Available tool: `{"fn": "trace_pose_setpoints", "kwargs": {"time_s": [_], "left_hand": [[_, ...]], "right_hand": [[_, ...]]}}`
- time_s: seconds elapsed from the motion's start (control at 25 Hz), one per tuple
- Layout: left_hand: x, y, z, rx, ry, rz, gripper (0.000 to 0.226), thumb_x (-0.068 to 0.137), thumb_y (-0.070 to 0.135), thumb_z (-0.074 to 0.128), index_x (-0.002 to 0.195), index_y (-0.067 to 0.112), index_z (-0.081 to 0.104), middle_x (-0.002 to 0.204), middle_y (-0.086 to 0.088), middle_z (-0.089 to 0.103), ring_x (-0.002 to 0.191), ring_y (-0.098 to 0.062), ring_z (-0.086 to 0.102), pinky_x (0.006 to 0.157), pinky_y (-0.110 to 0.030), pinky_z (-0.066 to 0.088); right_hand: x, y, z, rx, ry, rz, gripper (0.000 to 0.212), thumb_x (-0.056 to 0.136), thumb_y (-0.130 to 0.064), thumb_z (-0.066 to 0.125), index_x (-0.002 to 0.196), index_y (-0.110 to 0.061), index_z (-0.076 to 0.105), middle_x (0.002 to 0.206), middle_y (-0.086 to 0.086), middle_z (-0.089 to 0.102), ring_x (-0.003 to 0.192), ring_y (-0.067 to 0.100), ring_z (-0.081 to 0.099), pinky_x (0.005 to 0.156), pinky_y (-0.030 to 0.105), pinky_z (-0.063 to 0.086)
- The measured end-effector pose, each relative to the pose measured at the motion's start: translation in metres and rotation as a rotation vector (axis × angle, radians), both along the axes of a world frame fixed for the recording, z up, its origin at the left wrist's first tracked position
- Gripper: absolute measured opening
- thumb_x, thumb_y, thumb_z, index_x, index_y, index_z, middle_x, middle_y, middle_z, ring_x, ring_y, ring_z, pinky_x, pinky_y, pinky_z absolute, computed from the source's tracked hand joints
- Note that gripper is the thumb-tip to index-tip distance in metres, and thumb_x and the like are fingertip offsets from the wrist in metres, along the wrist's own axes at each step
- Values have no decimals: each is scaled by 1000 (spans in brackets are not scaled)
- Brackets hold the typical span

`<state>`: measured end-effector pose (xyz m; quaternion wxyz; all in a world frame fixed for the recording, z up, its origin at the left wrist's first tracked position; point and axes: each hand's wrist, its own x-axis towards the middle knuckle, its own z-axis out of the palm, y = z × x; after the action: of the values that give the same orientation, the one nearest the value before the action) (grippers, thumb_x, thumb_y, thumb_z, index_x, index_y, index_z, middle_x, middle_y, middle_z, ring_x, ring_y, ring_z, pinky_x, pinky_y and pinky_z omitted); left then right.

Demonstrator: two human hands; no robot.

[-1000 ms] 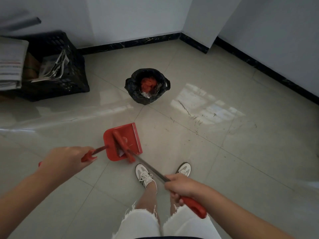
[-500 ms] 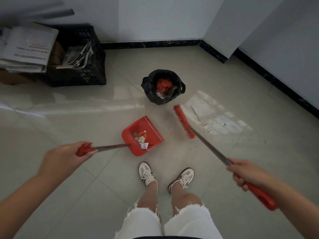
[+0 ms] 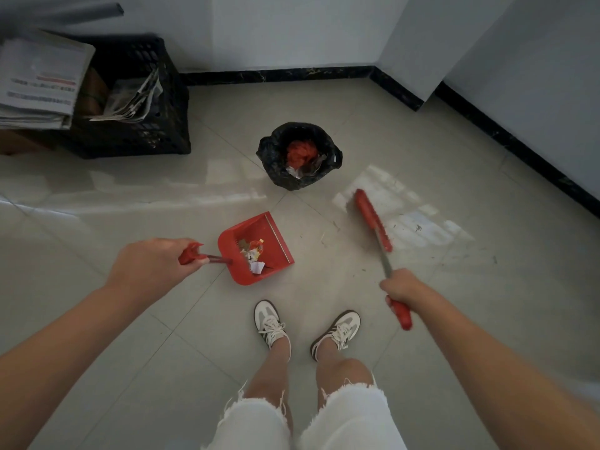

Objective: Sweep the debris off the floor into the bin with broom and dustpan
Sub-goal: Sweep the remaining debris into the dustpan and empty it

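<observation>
My left hand (image 3: 152, 266) grips the handle of a red dustpan (image 3: 259, 235), which holds paper scraps and wrappers (image 3: 253, 254) near its back. My right hand (image 3: 402, 289) is closed around the shaft of a red broom (image 3: 373, 220); its head is out to the right, over the scuffed tile. A small bin (image 3: 276, 151) lined with a black bag stands beyond the dustpan, with red and grey rubbish inside. The dustpan is short of the bin, a little to its left.
A black plastic crate (image 3: 156, 125) with newspapers stands at the back left, with a paper stack (image 3: 39, 82) beside it. Black skirting (image 3: 519, 147) and a wall corner close the right and far sides. My two feet in white trainers (image 3: 269, 323) stand below the dustpan.
The broom has swung out of the dustpan and off to the right. The debris now lies uncovered in the pan, which has shifted slightly toward the bin.
</observation>
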<state>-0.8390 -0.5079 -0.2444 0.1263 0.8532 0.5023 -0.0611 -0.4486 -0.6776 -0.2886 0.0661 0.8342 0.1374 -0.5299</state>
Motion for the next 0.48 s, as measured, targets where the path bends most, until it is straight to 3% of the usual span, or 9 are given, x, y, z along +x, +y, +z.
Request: {"fn": "trace_pose_setpoints", "kwargs": {"time_s": [0.12, 0.2, 0.28, 0.48], "left_hand": [[10, -3, -3, 3, -31, -55, 25, 77, 49, 71, 84, 25, 72, 64, -2, 70, 58, -30, 66, 51, -26, 34], [19, -6, -5, -9, -50, -74, 30, 78, 55, 60, 82, 27, 71, 63, 2, 68, 58, -27, 65, 50, -24, 33], [26, -9, -9, -11, -72, -79, 42, 77, 62, 44, 82, 29, 69, 64, 4, 68, 59, -24, 66, 49, -24, 34], [17, -19, -10, 18, -72, -61, 51, 74, 64, 35, 80, 28, 70, 63, 4, 68, 58, -24, 66, 49, -27, 42]], "right_hand": [[-57, -18, 7, -8, 79, 103, 2, 81, -2, 50, 83, -1, 50, 74, 18, 61, 52, 25, 56, 46, 32, 49], [-87, -33, 13, 56, 136, 97, 23, 76, -1, 49, 98, -3, 53, 67, 11, 56, 50, 23, 55, 47, 31, 49], [-107, -39, 24, 109, 233, 85, 34, 75, 0, 47, 107, -5, 55, 58, 5, 51, 40, 17, 49, 38, 24, 44], [-99, -71, 68, 135, 506, -299, 43, 79, 3, 45, 116, -13, 60, 48, 2, 38, 36, 12, 31, 37, 16, 30]]}}
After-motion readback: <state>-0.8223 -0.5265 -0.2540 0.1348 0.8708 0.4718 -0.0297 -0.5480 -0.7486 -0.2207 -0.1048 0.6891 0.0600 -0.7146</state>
